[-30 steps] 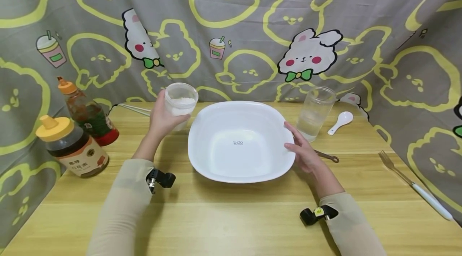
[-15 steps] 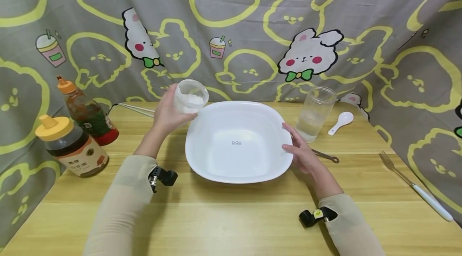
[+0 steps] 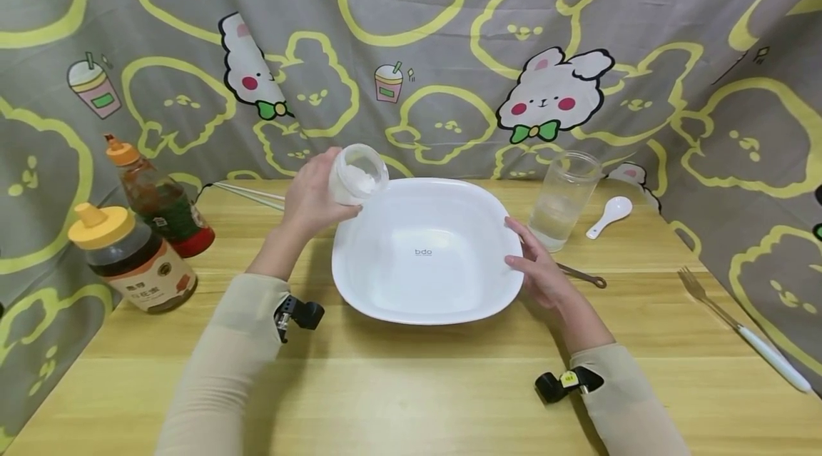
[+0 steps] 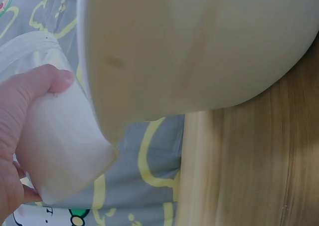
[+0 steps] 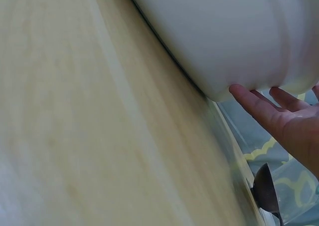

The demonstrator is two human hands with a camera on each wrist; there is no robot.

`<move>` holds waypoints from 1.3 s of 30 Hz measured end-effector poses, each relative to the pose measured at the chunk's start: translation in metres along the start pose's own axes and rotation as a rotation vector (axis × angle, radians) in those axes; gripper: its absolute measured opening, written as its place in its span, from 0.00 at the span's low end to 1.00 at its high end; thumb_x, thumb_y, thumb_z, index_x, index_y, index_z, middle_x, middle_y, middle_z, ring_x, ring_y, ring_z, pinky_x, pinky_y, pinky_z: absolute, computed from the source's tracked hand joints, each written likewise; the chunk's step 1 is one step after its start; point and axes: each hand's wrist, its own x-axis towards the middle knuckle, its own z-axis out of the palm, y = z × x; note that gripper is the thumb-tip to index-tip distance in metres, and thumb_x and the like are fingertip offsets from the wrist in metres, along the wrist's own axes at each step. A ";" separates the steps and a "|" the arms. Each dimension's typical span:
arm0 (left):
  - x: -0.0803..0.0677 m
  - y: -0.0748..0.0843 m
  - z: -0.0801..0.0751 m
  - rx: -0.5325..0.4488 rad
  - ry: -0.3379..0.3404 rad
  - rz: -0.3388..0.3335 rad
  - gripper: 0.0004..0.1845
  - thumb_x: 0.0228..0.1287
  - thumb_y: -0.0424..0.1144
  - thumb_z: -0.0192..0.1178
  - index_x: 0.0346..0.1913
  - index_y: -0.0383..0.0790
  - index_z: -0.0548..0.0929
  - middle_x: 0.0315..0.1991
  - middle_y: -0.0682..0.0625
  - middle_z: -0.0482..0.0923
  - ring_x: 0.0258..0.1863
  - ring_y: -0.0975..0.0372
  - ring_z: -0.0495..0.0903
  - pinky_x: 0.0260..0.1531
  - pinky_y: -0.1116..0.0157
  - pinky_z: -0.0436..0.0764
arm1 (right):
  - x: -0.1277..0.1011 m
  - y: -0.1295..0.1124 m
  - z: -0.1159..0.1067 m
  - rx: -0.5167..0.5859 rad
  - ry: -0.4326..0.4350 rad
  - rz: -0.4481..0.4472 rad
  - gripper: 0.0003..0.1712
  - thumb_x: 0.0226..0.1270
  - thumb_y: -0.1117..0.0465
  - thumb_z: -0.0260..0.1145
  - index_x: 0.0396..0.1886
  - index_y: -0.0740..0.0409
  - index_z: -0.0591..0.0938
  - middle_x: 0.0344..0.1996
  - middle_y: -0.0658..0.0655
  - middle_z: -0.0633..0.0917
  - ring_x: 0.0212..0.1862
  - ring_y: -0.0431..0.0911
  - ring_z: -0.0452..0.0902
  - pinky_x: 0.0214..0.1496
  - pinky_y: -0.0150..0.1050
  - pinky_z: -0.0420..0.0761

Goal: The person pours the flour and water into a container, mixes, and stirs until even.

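1. One lidless clear jar point(image 3: 347, 188), with white powder point(image 3: 361, 180) inside, is off the table point(image 3: 398, 384) and tilted toward the white basin point(image 3: 427, 285). Its mouth is at the basin's far left corner.
2. Completed: the lid is off and the jar is raised and partly tipped. The basin is in place on the table, between the two hands.
3. Outstanding: powder lies in the jar. None can be made out in the basin, although white on white hides small traces. By judgement, the work is at the tipping stage and the transfer has not yet begun.
4. Not in use: the glass tumbler point(image 3: 560, 210) of clear liquid stands just behind the right hand point(image 3: 544, 276); the white spoon point(image 3: 613, 212) and the fork point(image 3: 738, 324) lie farther right.
5. Left hand point(image 3: 311, 192): the grip is closed around the jar, spread only to its width. The thumb lies across the near wall. The forearm reaches forward and angles inward. Jar-to-rim contact cannot be confirmed.
6. Right hand: it grips the basin's right rim, thumb and index finger spaced apart. The right wrist view shows fingertips touching the outer wall.
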 end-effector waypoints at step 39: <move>0.011 0.029 0.015 0.550 0.028 0.493 0.42 0.29 0.46 0.70 0.56 0.52 0.66 0.53 0.42 0.65 0.55 0.45 0.59 0.54 0.41 0.47 | -0.001 -0.002 0.002 -0.029 -0.001 0.001 0.40 0.57 0.74 0.50 0.67 0.49 0.48 0.59 0.60 0.53 0.46 0.50 0.70 0.37 0.50 0.77</move>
